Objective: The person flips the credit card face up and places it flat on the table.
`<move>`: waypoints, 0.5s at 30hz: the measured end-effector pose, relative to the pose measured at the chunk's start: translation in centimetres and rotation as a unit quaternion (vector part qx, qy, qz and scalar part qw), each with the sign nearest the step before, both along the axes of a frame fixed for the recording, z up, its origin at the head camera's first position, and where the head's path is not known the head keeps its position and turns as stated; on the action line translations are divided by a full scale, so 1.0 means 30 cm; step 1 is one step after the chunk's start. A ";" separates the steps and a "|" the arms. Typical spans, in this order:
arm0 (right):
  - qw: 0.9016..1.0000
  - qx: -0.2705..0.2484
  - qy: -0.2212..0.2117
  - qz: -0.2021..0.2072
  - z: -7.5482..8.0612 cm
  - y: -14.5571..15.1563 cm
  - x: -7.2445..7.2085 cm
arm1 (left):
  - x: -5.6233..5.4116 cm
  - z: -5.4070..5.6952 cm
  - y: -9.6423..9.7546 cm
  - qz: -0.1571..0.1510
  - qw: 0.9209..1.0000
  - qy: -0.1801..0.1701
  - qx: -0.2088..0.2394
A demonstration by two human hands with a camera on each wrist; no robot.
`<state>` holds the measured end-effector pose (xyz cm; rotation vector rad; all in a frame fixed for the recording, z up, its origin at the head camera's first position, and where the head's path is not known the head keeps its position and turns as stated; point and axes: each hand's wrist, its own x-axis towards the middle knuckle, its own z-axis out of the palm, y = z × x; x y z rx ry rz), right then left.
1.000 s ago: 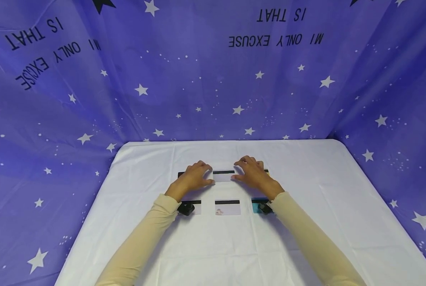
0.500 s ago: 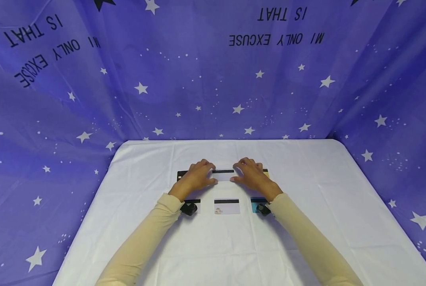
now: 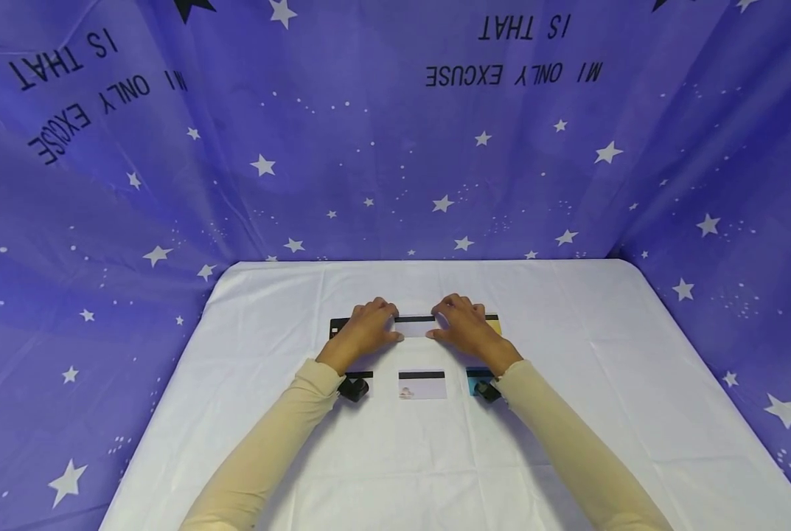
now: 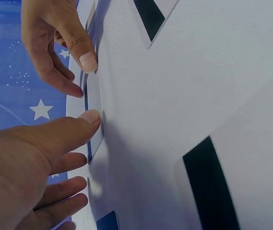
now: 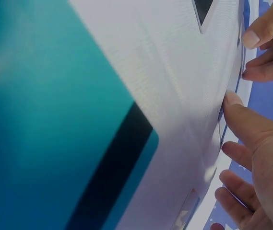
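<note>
A white card with a black magnetic stripe (image 3: 414, 328) lies flat in the middle of the far row on the table. My left hand (image 3: 366, 327) pinches its left end between thumb and index finger, across the long edges. At its right end, my right hand (image 3: 464, 324) has the same thumb-and-finger hold. The left wrist view shows both thumbs on the card's near edge (image 4: 93, 91). A black card (image 3: 336, 327) peeks out beside the left hand, and a yellow card (image 3: 495, 324) is partly hidden behind the right hand.
Nearer to me lies a second row: a pale card (image 3: 366, 375) half covered by the left wrist camera (image 3: 353, 389), a white striped card (image 3: 422, 384) and a teal card (image 3: 472, 382) under the right wrist camera (image 3: 487, 390). A white cloth (image 3: 422, 472) covers the table; a purple starry curtain (image 3: 395, 147) surrounds it.
My left hand has shifted slightly right onto the white card's end, and the right hand's fingers have closed in a little on the other end. The other cards have stayed put.
</note>
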<state>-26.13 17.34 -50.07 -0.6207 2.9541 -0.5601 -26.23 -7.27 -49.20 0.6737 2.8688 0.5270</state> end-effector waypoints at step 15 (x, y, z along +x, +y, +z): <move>1.000 0.000 -0.016 -0.005 -0.003 0.000 -0.011 | -0.016 -0.022 0.016 0.009 1.000 0.007 -0.002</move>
